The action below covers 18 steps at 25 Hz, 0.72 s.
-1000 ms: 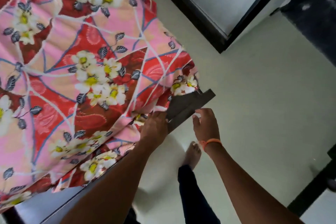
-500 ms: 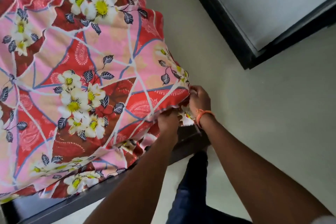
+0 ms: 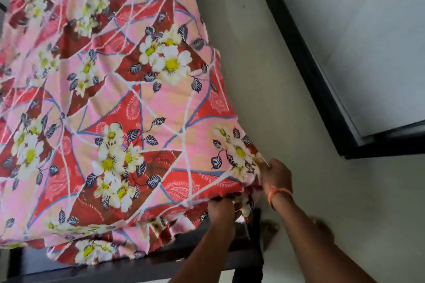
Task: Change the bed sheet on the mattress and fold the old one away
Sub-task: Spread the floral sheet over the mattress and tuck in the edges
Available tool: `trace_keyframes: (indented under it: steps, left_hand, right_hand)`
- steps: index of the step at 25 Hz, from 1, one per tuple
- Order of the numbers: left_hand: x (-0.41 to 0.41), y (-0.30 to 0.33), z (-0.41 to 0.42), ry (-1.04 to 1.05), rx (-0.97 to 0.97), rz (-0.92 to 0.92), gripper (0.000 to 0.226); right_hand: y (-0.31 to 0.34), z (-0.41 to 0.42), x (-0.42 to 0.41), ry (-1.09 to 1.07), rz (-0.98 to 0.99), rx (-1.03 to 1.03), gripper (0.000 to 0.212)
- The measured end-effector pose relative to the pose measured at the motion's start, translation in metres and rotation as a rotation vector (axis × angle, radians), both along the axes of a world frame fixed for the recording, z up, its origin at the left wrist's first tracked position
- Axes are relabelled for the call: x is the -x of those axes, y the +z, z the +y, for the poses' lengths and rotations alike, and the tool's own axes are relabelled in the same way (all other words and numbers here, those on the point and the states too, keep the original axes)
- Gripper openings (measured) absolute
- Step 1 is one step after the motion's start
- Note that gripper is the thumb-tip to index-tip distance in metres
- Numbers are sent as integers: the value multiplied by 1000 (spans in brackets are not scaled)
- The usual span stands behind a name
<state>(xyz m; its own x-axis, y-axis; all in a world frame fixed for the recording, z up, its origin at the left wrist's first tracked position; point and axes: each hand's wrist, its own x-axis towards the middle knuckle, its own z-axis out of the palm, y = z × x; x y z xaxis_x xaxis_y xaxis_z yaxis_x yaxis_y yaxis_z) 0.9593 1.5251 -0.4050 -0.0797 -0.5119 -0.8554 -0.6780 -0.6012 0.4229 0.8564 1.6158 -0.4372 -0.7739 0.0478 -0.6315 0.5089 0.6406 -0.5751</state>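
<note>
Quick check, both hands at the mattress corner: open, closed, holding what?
Left hand: closed, gripping the floral bed sheet under the corner edge.
Right hand: closed, fingers pinching the same sheet at the corner's side.

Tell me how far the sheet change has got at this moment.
Looks done: the floral bed sheet covers the mattress top. In hand: at the near corner, the left hand tucks fabric under while the right hand grips the edge. Left: loose fabric hangs over the black bed frame; no old sheet in view.
</note>
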Motion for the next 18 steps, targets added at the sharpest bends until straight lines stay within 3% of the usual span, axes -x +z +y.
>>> trace_keyframes:
  steps: [5, 7, 11, 14, 16, 18]
  left_hand:
    - [-4, 10, 15, -114, 85, -18, 16]
    - [1, 18, 23, -68, 29, 24, 13]
    - [10, 19, 26, 136, -70, 114, 15]
    - [-2, 7, 20, 391, -227, 271, 21]
    - [-9, 1, 14, 506, -323, 378, 27]
    - [-16, -9, 6, 584, -369, 414, 36]
  right_hand:
    - [48, 47, -22, -97, 400, 1, 29]
    - [47, 47, -24, -100, 394, 10, 28]
    - [7, 30, -27, -13, 34, -45, 9]
    - [-2, 23, -34, -177, -70, 3, 26]
    - [-7, 19, -52, -330, -187, 232, 21]
    - [-9, 8, -77, -499, -459, 524, 19]
